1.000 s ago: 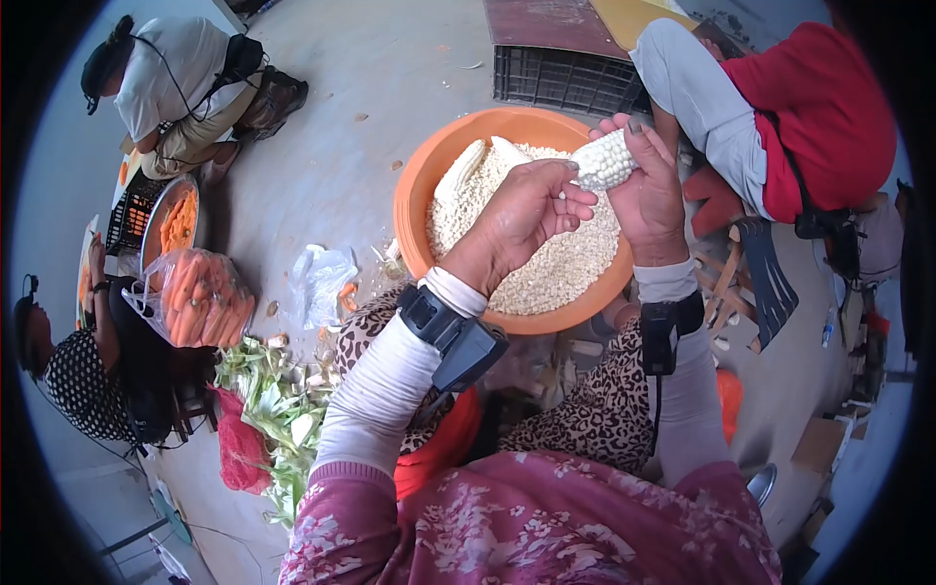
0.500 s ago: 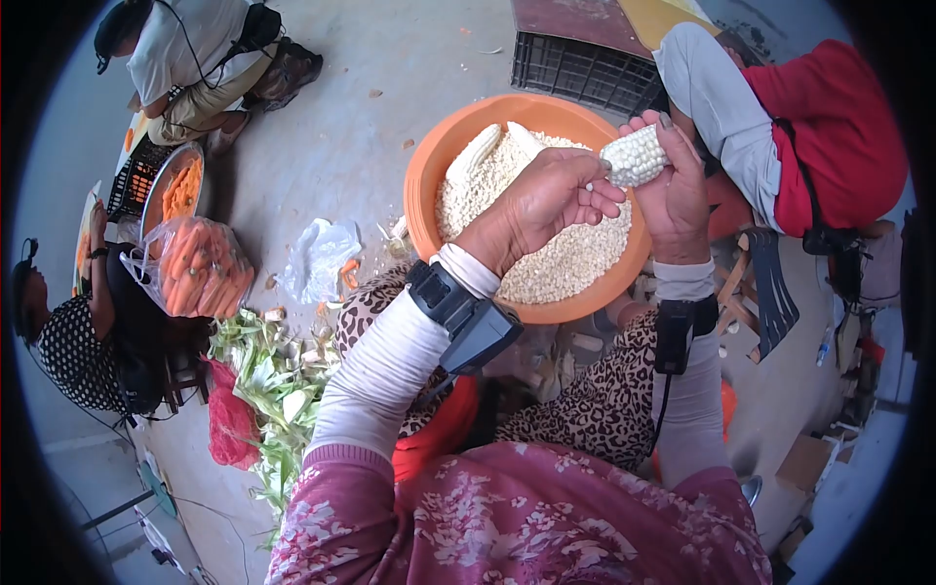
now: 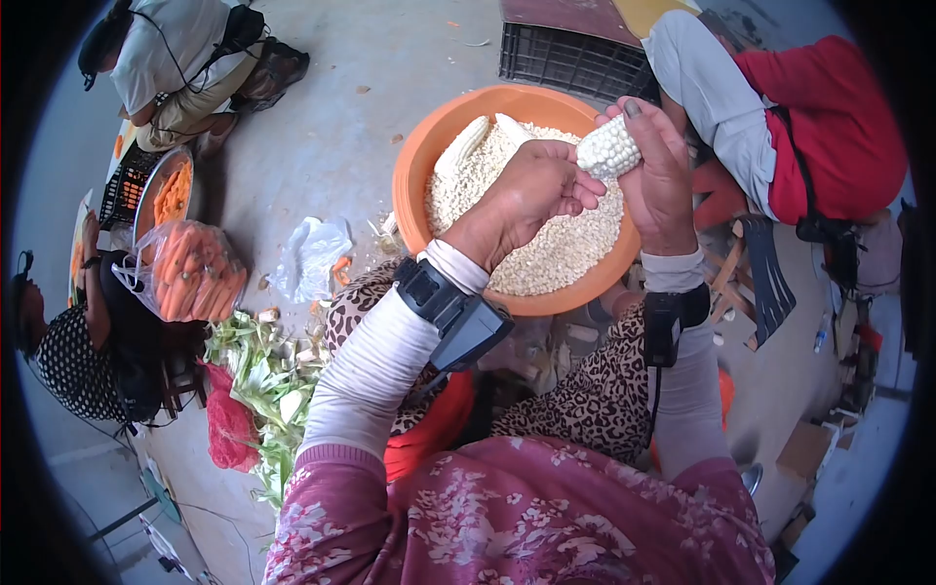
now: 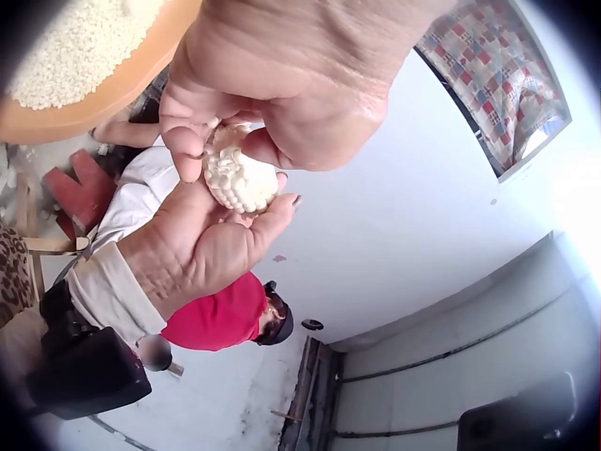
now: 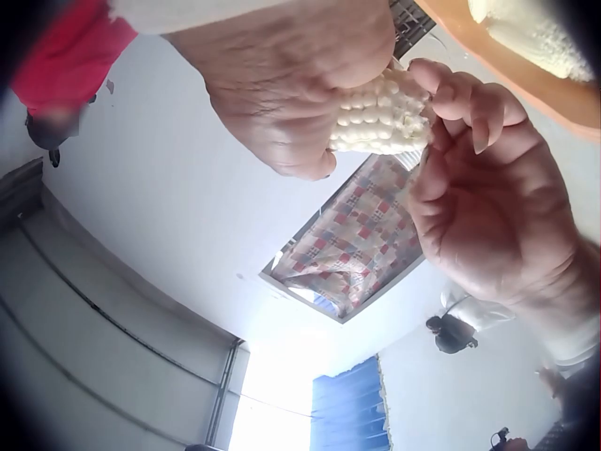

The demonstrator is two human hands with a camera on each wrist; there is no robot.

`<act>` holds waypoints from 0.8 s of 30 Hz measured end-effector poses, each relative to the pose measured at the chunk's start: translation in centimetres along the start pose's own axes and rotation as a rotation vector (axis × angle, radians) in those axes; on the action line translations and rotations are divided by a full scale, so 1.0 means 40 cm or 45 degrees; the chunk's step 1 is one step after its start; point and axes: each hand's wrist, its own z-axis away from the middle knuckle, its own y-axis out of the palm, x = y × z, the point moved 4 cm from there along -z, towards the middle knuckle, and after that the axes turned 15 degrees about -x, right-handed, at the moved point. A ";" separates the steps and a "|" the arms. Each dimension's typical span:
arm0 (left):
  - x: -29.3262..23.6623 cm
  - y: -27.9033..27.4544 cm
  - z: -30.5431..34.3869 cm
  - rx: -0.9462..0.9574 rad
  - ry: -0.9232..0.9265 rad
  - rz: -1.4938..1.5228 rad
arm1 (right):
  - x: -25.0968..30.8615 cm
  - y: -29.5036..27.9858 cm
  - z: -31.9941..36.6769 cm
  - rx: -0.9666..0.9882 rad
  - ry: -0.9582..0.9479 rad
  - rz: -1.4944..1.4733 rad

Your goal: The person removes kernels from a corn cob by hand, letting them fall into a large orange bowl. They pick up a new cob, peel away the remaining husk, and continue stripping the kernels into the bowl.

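Over the orange basin (image 3: 413,185) the right hand (image 3: 661,180) grips a white corn cob (image 3: 608,149), thumb along its side. The left hand (image 3: 531,195) has its thumb and curled fingers at the cob's near end; in the right wrist view its fingertips (image 5: 449,94) touch the cob (image 5: 371,117) where kernels are gone. Loose white kernels (image 3: 561,253) fill the basin, and two more cobs (image 3: 462,146) lie on them at the far left side. The left wrist view shows the cob (image 4: 237,178) between both hands.
A bag of carrots (image 3: 198,271), a clear plastic bag (image 3: 312,257) and green husks (image 3: 263,370) lie on the left. Beyond the basin stands a black crate (image 3: 575,66). A person in red (image 3: 829,127) sits at the right; two others are at the left.
The head view has shifted slightly. Both hands stay on the cob above the basin, with the cob tilted a little differently in the right hand.
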 end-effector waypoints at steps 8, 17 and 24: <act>-0.016 0.008 0.001 0.254 -0.008 0.253 | 0.016 -0.011 -0.003 -0.068 0.048 -0.085; -0.006 0.013 0.003 0.170 0.098 0.134 | -0.007 -0.052 -0.038 -0.005 0.193 -0.231; -0.008 0.007 -0.001 0.286 0.038 0.304 | 0.007 -0.036 -0.022 -0.017 0.071 -0.142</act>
